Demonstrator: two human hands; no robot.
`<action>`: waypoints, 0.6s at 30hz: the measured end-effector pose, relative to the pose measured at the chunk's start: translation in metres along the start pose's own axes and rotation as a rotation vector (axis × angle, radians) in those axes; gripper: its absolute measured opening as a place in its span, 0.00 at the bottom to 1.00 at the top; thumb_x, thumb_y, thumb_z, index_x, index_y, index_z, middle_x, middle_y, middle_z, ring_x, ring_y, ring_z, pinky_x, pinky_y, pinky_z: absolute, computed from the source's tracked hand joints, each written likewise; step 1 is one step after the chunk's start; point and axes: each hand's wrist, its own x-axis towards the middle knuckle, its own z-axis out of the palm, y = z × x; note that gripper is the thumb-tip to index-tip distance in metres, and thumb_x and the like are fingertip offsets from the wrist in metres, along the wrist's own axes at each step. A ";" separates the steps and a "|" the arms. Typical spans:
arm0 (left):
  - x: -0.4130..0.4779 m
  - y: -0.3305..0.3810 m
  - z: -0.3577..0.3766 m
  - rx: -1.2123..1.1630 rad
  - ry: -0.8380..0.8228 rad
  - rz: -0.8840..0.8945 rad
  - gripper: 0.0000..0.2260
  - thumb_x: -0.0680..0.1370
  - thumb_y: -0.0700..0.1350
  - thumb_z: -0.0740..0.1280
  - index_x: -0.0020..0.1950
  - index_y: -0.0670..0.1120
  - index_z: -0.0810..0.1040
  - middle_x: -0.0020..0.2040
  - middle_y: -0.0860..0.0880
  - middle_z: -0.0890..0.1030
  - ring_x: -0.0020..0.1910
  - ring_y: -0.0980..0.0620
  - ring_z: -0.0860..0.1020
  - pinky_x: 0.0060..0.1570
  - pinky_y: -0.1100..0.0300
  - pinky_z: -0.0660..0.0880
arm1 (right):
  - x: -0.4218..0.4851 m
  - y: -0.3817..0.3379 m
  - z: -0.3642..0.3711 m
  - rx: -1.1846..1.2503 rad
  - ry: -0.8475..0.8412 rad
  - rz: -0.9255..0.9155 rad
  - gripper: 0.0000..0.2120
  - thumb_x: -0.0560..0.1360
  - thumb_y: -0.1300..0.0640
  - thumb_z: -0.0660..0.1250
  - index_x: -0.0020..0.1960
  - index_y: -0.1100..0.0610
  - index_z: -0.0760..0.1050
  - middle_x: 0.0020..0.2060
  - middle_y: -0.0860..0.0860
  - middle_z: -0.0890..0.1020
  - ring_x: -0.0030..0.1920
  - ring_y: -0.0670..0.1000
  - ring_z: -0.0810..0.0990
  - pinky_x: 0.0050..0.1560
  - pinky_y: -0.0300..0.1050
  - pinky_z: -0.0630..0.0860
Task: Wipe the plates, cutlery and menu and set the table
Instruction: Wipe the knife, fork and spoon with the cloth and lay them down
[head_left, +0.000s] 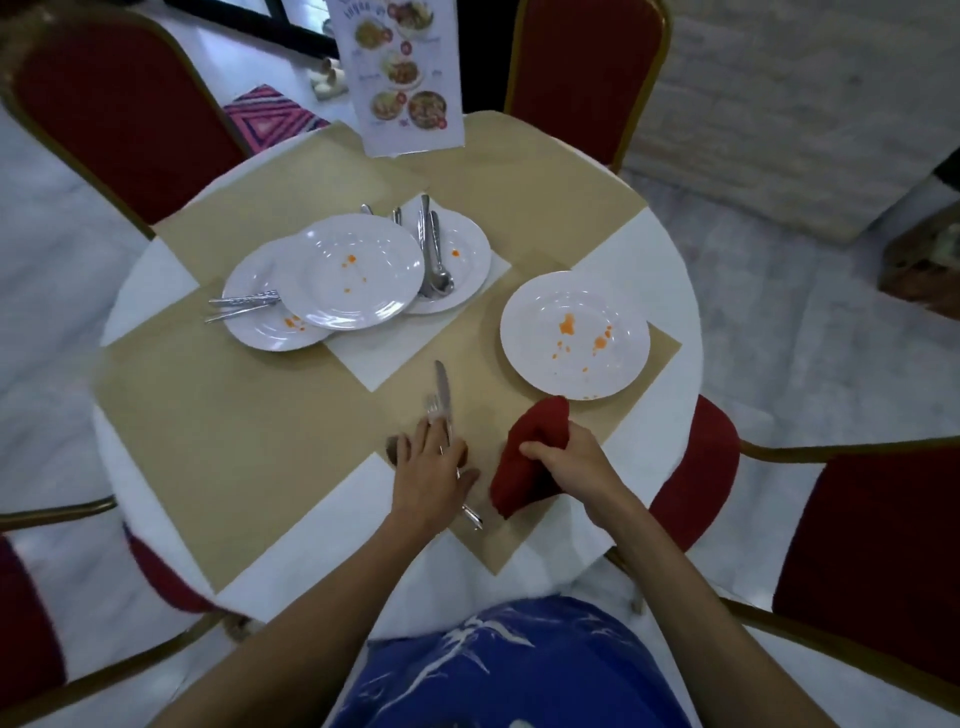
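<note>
Just left of the lone plate (574, 335), and a little nearer the viewer, a knife (443, 387) and a fork (432, 404) are laid side by side on a tan mat (260, 415), tips pointing away. Their handles are covered by the left hand (431, 467), whose fingers are stretched flat over the metal rather than curled round it. One handle end is seen poking out below the palm.

Directly below the lone plate, almost touching its rim, a red cloth (524, 467) is clutched in the right hand (563, 462), bunched inside a closed fist.

The cutlery is judged light, stiff and slick, liable to slide or clatter. It is best pinched together by the handles, so that blade and tines are left free for wiping.

The lone plate is spotted with orange sauce. Well to its left, three more stained plates (358, 270) are piled overlapping, with spoons (434, 260) laid across the rightmost and further cutlery (241, 306) resting on the leftmost. Far beyond the lone plate, up and to the left, a picture menu (402, 73) is stood upright on the round table (639, 249). Red chairs (582, 67) are ranged around.
</note>
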 end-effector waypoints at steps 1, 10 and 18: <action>-0.003 -0.002 -0.001 0.004 0.020 -0.009 0.13 0.73 0.54 0.73 0.47 0.46 0.77 0.65 0.40 0.76 0.66 0.37 0.71 0.60 0.41 0.70 | 0.002 -0.001 0.003 -0.014 -0.015 -0.004 0.11 0.76 0.59 0.73 0.58 0.54 0.81 0.51 0.48 0.86 0.54 0.49 0.83 0.56 0.45 0.79; -0.024 -0.019 -0.007 -0.067 0.157 -0.187 0.09 0.69 0.38 0.76 0.46 0.42 0.79 0.43 0.43 0.78 0.43 0.41 0.75 0.32 0.52 0.73 | 0.012 -0.007 0.036 -0.091 -0.101 -0.012 0.11 0.75 0.57 0.74 0.57 0.54 0.81 0.51 0.50 0.86 0.53 0.51 0.84 0.59 0.49 0.80; -0.023 -0.027 -0.015 -0.164 0.057 -0.388 0.06 0.77 0.35 0.63 0.53 0.42 0.71 0.51 0.43 0.75 0.52 0.42 0.73 0.38 0.53 0.68 | 0.013 -0.004 0.055 -0.135 -0.135 -0.018 0.17 0.75 0.55 0.73 0.63 0.52 0.78 0.54 0.49 0.85 0.56 0.52 0.83 0.63 0.53 0.79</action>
